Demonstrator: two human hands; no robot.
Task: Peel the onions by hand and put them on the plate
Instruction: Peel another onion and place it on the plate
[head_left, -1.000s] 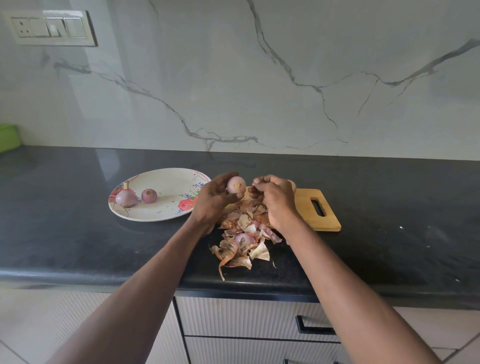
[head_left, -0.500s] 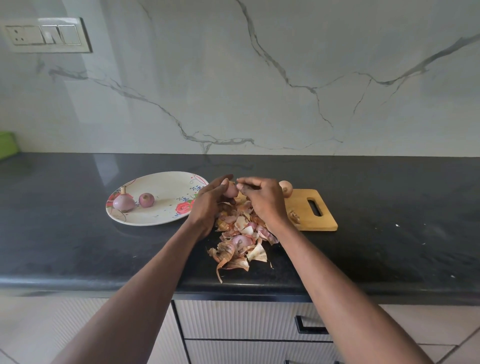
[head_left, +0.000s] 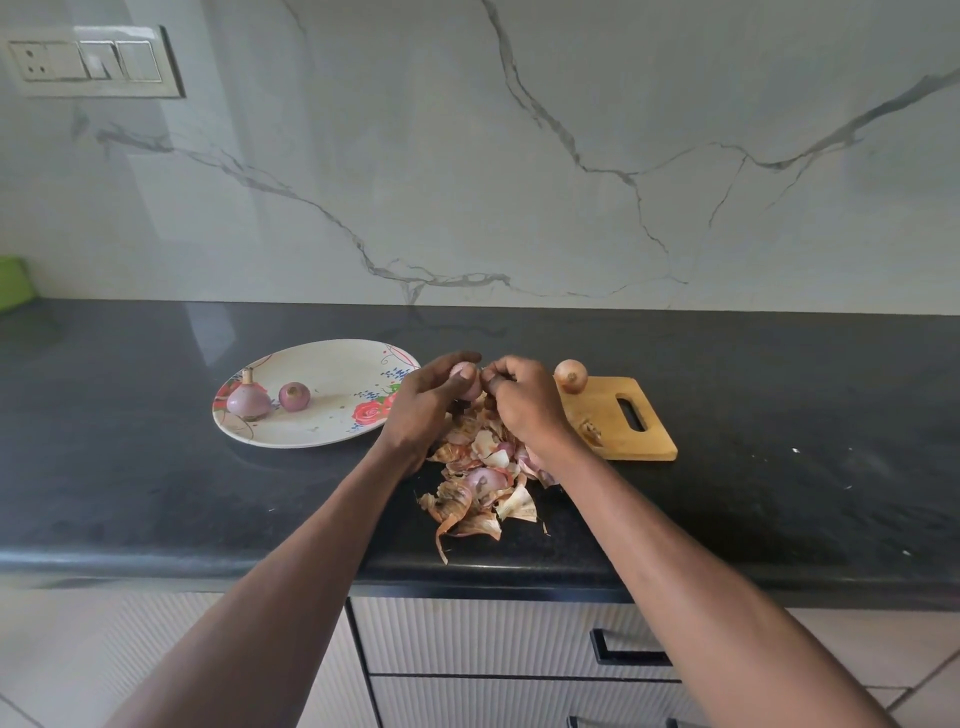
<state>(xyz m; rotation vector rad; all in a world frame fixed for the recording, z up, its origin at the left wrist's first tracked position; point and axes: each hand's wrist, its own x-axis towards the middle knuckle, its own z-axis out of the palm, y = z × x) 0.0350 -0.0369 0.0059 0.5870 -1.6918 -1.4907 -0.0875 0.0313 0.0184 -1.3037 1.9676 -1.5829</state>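
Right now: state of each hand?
Left hand: grips the onion being peeled.
Right hand: fingers curled at that onion's side; whether they pinch skin cannot be told.

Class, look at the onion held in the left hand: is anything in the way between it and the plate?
Nothing visible. The left hand holds the onion just right of the plate, whose near side is bare; the two peeled onions sit at its far left.

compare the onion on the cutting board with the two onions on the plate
The onion on the cutting board wears tan, papery skin; the two plate onions are peeled, purple and glossy. It stands alone on wood; they sit side by side on the plate. All three are small, round and untouched.
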